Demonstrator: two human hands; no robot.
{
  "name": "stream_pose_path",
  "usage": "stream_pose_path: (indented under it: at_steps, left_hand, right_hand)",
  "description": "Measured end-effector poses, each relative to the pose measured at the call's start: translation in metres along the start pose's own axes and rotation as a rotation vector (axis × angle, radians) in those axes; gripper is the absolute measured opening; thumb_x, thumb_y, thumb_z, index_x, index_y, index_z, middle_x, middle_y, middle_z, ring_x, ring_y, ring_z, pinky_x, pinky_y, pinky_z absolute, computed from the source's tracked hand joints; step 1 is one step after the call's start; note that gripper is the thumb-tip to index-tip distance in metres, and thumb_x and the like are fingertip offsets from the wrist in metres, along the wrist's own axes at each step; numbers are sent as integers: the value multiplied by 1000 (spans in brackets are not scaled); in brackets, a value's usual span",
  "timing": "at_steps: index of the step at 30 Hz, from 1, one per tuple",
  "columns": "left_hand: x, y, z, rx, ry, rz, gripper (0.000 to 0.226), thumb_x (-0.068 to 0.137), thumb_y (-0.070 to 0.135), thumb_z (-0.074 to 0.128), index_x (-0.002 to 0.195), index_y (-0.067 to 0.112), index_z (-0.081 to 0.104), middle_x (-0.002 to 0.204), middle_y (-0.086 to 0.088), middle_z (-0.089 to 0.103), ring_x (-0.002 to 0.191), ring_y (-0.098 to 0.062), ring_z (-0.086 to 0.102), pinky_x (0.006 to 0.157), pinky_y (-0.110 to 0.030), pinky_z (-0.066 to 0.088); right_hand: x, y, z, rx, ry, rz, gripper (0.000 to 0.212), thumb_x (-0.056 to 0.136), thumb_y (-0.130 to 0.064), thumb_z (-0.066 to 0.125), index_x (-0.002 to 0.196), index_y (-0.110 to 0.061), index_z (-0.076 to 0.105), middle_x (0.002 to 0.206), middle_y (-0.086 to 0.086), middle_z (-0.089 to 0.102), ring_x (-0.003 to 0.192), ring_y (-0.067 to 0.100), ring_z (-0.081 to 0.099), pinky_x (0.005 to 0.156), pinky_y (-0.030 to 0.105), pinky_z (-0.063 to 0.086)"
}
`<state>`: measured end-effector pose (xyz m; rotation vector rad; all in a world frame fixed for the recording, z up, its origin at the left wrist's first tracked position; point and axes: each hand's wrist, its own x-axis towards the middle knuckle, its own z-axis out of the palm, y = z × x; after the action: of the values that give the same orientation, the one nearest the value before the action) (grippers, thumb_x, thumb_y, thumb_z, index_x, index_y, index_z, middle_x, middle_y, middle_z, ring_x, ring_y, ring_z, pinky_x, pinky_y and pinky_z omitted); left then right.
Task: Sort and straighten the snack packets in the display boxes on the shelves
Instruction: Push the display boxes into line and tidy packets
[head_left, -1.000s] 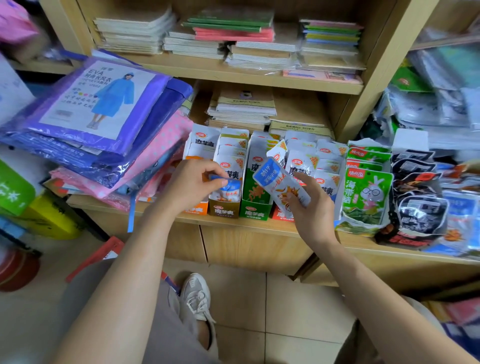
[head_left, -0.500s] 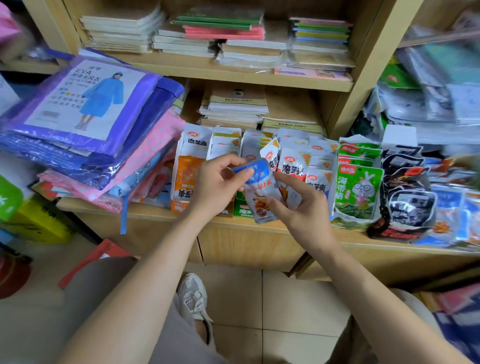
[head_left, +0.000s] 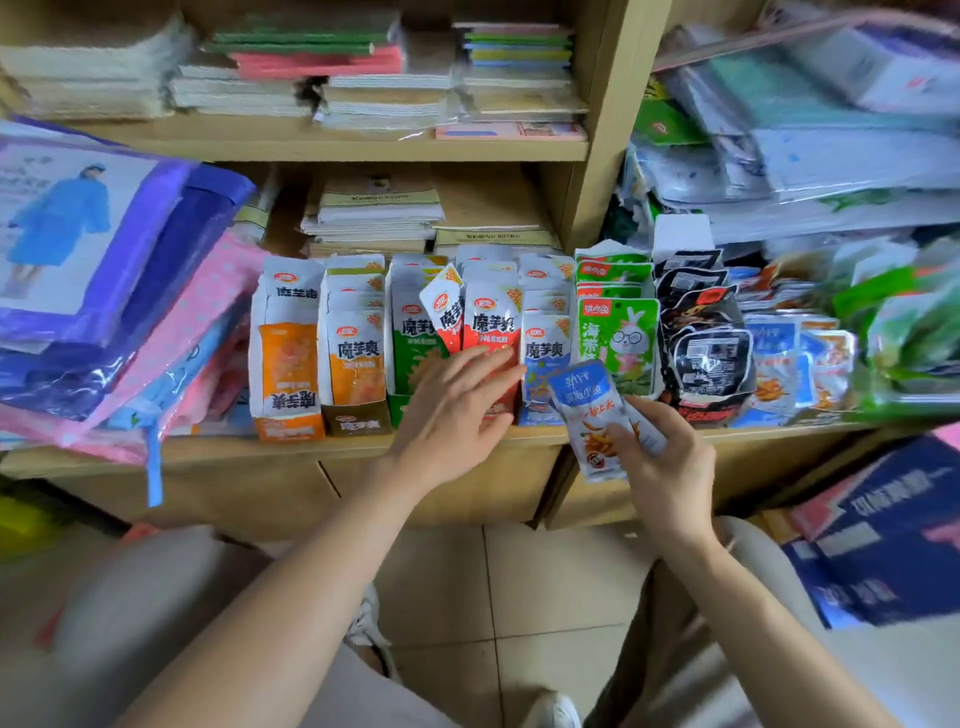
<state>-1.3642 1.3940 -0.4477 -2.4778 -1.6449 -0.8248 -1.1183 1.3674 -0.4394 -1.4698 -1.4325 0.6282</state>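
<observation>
Shelf edge (head_left: 208, 453), blue packet (head_left: 586, 405) in right grip (head_left: 667, 462)

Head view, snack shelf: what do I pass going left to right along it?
Stacked raincoat packs → orange packets → brown-box packets → green packets → red packets → blue packets → green rabbit packets → black packets → blue-and-white packets.

Centre right, the slim blue-and-white plastic snack packet (head_left: 592, 415) carries orange print. Leftward stand an orange-and-white cardboard display box (head_left: 287, 358), a green-and-white box (head_left: 413, 338) and a red-and-white box (head_left: 491, 332). The green rabbit-printed packet (head_left: 621, 338) neighbours black packets (head_left: 701, 338). Upper left, a purple plastic raincoat bag (head_left: 171, 249) overlies a pink bag (head_left: 208, 312), seemingly white-dotted.
</observation>
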Motion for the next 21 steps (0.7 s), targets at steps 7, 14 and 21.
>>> stream_pose_path:
  at_steps: [7,14,21]
  left_hand:
    - [13,21,36,206,-166,10,51,92,61,48,132,33,63,144,6,57,137,-28,41,111,-49,23]
    - [28,38,45,286,-28,-136,41,85,64,60,83,27,78,101,11,72,114,-24,54,96,-43,34]
    - [45,93,61,216,248,-72,18,81,36,68,88,21,74,95,1,64,98,-29,57,83,-42,43]
  right_hand:
    - [7,26,-37,150,142,112,17,91,-12,71,107,-17,71,91,-4,74,77,-1,69,63,13,52]
    - [22,52,-80,268,310,223,13,91,-13,71,104,-10,70,92,3,72,78,4,70,68,21,58]
    - [46,83,-130,340,509,305,20,93,-18,69,108,-5,67,95,4,72,77,-5,67,67,12,53]
